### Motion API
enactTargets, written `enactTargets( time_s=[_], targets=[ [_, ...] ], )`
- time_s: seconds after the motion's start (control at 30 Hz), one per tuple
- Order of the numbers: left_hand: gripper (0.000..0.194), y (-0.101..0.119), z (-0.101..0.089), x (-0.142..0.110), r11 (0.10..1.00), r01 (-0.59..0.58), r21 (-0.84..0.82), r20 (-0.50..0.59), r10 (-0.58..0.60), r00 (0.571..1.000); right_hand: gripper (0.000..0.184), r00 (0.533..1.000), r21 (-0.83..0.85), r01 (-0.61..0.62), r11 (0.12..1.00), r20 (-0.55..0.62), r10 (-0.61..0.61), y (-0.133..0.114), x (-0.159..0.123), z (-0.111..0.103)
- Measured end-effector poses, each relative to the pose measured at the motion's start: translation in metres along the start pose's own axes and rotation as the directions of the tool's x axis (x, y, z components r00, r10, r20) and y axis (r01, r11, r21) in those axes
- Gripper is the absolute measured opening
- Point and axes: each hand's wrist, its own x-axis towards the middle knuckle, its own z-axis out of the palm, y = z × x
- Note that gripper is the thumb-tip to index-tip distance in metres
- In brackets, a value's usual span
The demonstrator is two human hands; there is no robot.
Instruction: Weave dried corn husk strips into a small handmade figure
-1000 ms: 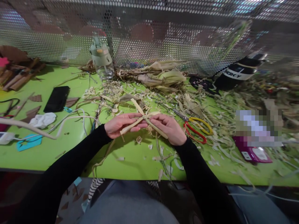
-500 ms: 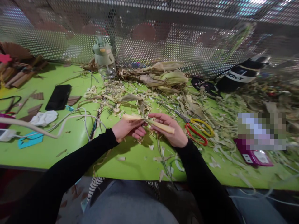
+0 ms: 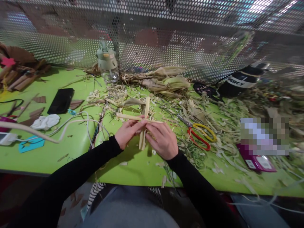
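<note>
With left hand (image 3: 125, 133) and right hand (image 3: 165, 142), both curled nearly closed, pinches a cross of pale husk strips (image 3: 147, 108) at the center. Holds the crossing right between both sets of fingertips, nearer to neither hand, with one long axis running near to far, the other sideways. Works over a green table (image 3: 140, 174), with scissors (image 3: 189, 124) to the right, a bundle of husks (image 3: 166, 83) beyond.

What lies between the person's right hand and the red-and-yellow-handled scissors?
In the head view, thin pale and greenish shreds lie scattered on the green table between the right hand and the scissors.
</note>
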Motion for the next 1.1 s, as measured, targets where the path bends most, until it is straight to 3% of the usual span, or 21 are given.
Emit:
enactTargets(
  time_s=[0.23,0.4,0.5,0.57,0.67,0.77,0.83,0.9,1.0,1.1],
  targets=[
    [0.032,0.003,-0.004,0.001,1.000,-0.006,0.013,0.015,0.006,1.000,0.029,0.997,-0.028,0.000,1.000,-0.080,-0.002,0.006,0.000,-0.005],
    [0.032,-0.001,-0.003,0.002,1.000,-0.016,0.020,0.012,0.016,1.000,0.026,0.975,-0.149,0.219,0.964,0.066,-0.212,0.003,-0.002,-0.004],
    [0.035,-0.002,-0.002,0.001,1.000,0.016,0.022,0.007,-0.016,1.000,0.023,0.958,-0.152,0.279,0.948,0.113,-0.264,-0.001,-0.003,-0.003],
    [0.035,-0.001,-0.002,0.000,0.998,0.036,0.049,0.037,-0.038,0.999,0.019,0.977,-0.077,0.209,0.975,0.062,-0.205,-0.001,-0.002,-0.002],
    [0.032,0.000,-0.002,0.000,0.989,0.024,0.148,0.119,-0.042,0.992,0.008,0.990,0.209,-0.109,0.972,-0.064,0.125,0.000,-0.001,-0.001],
    [0.028,0.002,-0.002,0.000,0.962,-0.043,0.269,0.146,0.003,0.989,0.007,0.909,0.566,-0.374,0.735,0.069,0.410,0.000,0.000,0.002],
    [0.024,0.003,0.000,-0.002,0.939,-0.080,0.333,0.148,0.032,0.989,0.011,0.859,0.672,-0.464,0.577,0.182,0.478,-0.002,0.000,0.005],
    [0.024,0.003,0.002,-0.004,0.926,-0.098,0.364,0.159,0.042,0.986,0.015,0.822,0.688,-0.515,0.511,0.229,0.521,-0.003,0.000,0.006],
    [0.029,0.003,0.004,-0.006,0.927,-0.093,0.362,0.154,0.039,0.987,0.019,0.805,0.657,-0.548,0.517,0.248,0.539,-0.002,-0.001,0.005],
    [0.035,0.002,0.003,-0.003,0.941,-0.074,0.330,0.083,0.049,0.995,0.019,0.829,0.630,-0.539,0.559,0.279,0.485,0.001,0.000,0.003]
  ],
)
